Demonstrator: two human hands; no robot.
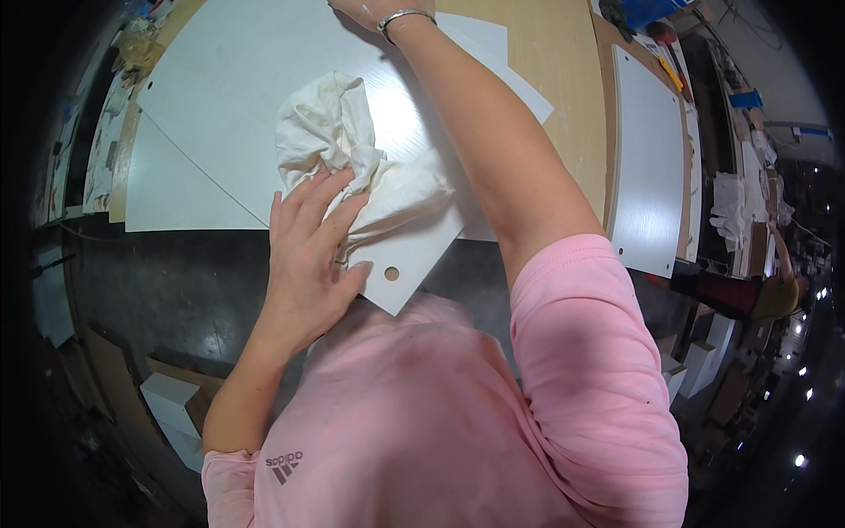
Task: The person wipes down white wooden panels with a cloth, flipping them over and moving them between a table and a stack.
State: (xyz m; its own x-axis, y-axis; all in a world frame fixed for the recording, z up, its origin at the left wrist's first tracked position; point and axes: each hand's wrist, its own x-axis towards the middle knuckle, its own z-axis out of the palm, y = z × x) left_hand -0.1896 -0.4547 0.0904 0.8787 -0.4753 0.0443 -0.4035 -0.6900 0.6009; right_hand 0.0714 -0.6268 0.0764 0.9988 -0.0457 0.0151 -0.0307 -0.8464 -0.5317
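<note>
My left hand (pixel 310 251) rests on a bunched white cloth (pixel 327 119), its fingers curled over the near part and its thumb set apart by the panel's edge. The cloth lies on a white panel (pixel 414 255) whose near corner, with a round hole, sticks out past the work surface toward my shirt. My right arm reaches across to the far side. Only part of my right hand (pixel 374 11) shows at the top edge, above a metal bracelet, and its fingers are out of the picture.
Larger white panels (pixel 220 97) lie under the cloth on a pale wooden table (pixel 563 53). Another white panel (pixel 647 163) with holes lies to the right, near a yellow-handled tool (pixel 671 74). White boxes (pixel 172 405) stand at lower left. Another person (pixel 775 297) is at far right.
</note>
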